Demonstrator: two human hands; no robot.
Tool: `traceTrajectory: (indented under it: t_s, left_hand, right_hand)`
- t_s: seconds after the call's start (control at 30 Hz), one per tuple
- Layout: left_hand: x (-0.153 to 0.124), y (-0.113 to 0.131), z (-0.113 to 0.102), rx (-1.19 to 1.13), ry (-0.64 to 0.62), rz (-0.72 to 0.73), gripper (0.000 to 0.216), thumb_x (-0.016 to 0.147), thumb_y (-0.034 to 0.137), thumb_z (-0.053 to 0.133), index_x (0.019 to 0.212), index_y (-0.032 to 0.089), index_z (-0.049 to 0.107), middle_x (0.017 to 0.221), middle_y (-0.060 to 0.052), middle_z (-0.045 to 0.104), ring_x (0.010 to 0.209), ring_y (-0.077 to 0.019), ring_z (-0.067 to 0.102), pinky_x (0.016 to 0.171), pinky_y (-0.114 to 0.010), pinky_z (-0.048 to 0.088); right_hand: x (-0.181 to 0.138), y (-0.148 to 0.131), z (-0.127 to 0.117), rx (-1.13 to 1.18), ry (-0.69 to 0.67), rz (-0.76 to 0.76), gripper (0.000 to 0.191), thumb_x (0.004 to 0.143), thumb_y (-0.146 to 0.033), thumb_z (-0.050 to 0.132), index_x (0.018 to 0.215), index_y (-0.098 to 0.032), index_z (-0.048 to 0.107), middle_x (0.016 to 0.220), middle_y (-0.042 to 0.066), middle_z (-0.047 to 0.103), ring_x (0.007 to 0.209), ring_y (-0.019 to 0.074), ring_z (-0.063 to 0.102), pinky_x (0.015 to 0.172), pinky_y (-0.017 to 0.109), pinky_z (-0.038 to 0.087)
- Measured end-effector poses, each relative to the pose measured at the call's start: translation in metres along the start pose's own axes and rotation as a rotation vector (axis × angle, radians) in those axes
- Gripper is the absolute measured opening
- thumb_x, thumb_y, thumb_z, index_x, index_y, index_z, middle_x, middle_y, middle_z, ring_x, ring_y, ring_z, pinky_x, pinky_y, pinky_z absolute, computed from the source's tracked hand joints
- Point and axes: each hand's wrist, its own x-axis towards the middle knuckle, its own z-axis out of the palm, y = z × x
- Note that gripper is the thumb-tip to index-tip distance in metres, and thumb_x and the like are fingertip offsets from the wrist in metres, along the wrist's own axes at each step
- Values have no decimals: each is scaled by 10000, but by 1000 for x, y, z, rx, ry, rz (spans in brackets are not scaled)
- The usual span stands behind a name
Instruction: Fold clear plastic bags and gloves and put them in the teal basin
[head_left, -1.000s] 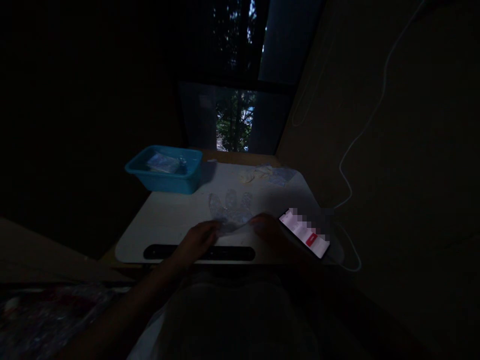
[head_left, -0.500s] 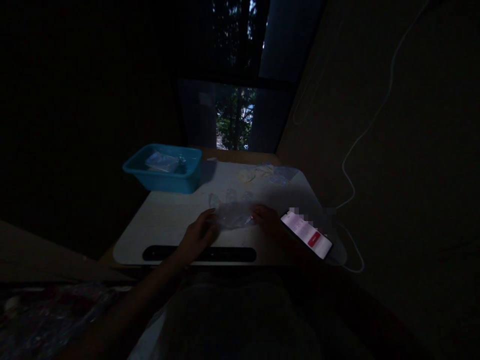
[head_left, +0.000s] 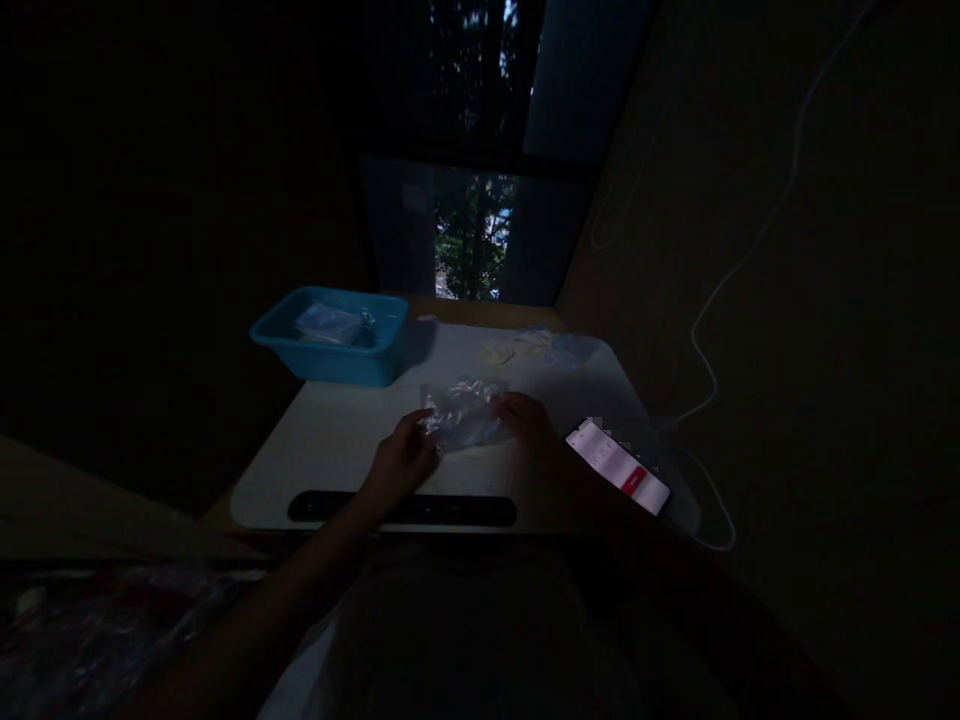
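A crinkled clear plastic bag (head_left: 465, 412) is held up between my two hands, just over the white table (head_left: 337, 440). My left hand (head_left: 405, 455) pinches its left edge, fingers closed. On the opposite edge my right hand (head_left: 525, 415) grips the plastic with thumb and fingers. The room is dark, and whatever the bag may contain cannot be made out.
A blue basin (head_left: 334, 340) with plastic packets inside stands at the table's back left. Pale flat pieces (head_left: 499, 352) and clear film (head_left: 566, 350) lie at the back right. A lit phone (head_left: 619, 465) rests at the right, near a white cable (head_left: 709, 370).
The clear bag has been lifted and tilted up, and it now covers the round clear shapes seen behind it before. My right hand has risen slightly.
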Motion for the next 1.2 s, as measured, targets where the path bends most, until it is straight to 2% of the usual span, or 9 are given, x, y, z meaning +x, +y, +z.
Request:
traceTrajectory:
  t_s: [0.07,0.17,0.23,0.4,0.53,0.7,0.9,1.2]
  left_hand:
    - [6,-2,1,-29,23,0,414,734,306,499,1120,172,431,747,3,561,594,-99,557,550,-224,447]
    - [13,-5,3,-82,35,-4,421,734,314,498,1122,173,420,788,-5,546,594,-98,563,543,-225,445]
    - [15,-6,5,-104,46,-13,416,732,324,500,1115,179,422,803,-7,540,603,-102,573,545,-228,450]
    - [14,-5,6,-149,33,-13,409,729,320,505,1104,186,414,810,1,521,608,-103,577,555,-232,461]
    - [13,-5,5,-174,22,-20,399,745,320,488,1110,189,397,823,-2,514,610,-100,578,553,-229,463]
    - [14,-7,6,-170,59,-67,417,757,327,467,1139,189,376,879,-22,516,561,-82,560,514,-222,453]
    - [13,-2,5,-105,66,-78,541,693,321,547,1176,173,352,1031,-82,529,594,-88,571,539,-244,465]
    - [13,-2,5,-63,22,-31,462,703,301,523,1125,175,385,905,-43,571,681,-117,593,618,-260,479]
  right_hand:
    - [-1,3,0,-13,15,-1,190,745,-306,491,645,-182,595,678,3,638,642,113,582,656,218,443]
    - [-7,12,0,-86,126,20,150,676,-340,578,691,-195,612,741,13,650,732,140,589,718,250,444]
    - [-13,18,0,-154,153,4,154,657,-351,602,702,-206,623,790,28,654,786,156,591,763,274,437]
    - [-27,24,-5,-251,28,-20,104,688,-281,566,653,-201,623,759,43,645,747,154,587,735,275,436]
    - [-27,18,-7,-205,8,30,106,689,-262,546,641,-205,622,751,33,649,731,147,581,699,254,439]
    - [-22,17,-6,-124,-40,117,182,709,-278,493,616,-191,624,639,-6,627,638,123,564,625,220,423]
    - [-20,16,-2,-121,4,158,191,702,-284,485,614,-185,623,627,-5,626,640,126,567,625,219,412]
    - [-19,26,-3,-110,51,127,182,712,-280,474,658,-190,622,713,9,653,712,138,591,675,234,436]
